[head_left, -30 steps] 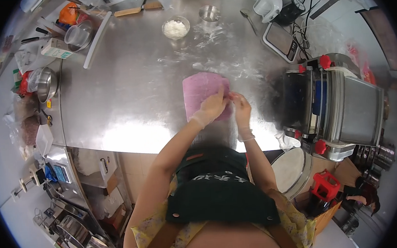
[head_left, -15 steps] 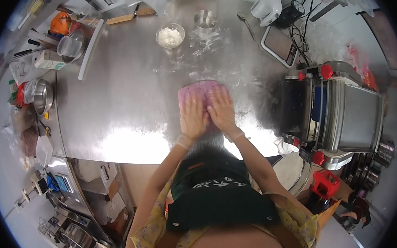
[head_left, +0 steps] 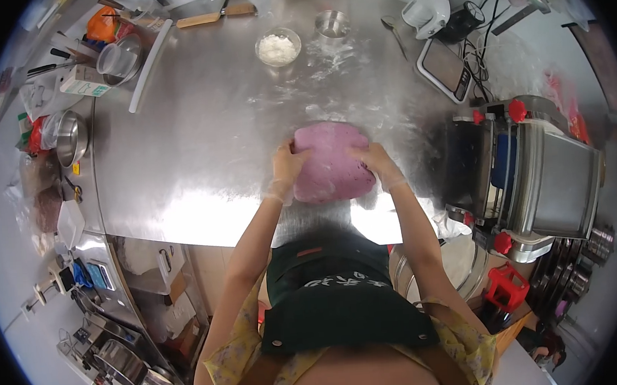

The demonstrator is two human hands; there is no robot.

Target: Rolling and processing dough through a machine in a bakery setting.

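Observation:
A lump of pink-purple dough (head_left: 332,166) lies on the steel worktop (head_left: 184,147) in front of me, its surface smooth with dark specks near the right edge. My left hand (head_left: 288,164) grips its left side, thumb on top and fingers curled round the edge. On the opposite side my right hand (head_left: 379,162) grips it the same way, thumb pressing into the top. The fingers of both hands are partly hidden beneath the dough. Beyond it stands a clear bowl (head_left: 259,55) holding white flour (head_left: 277,49), with a small metal cup (head_left: 332,24) beside it.
A spoon (head_left: 395,37) and a white-edged scale (head_left: 446,70) lie at the far right. Close on the right stands a large metal roller machine (head_left: 550,175). A white bar (head_left: 149,68) and a metal bowl (head_left: 71,137) are at the left. Flour smears mark the worktop.
Both hands were pressing flat on top of the dough, fingers forward. Now they have moved apart to its two sides and hold it, and the dough looks thicker and rounder.

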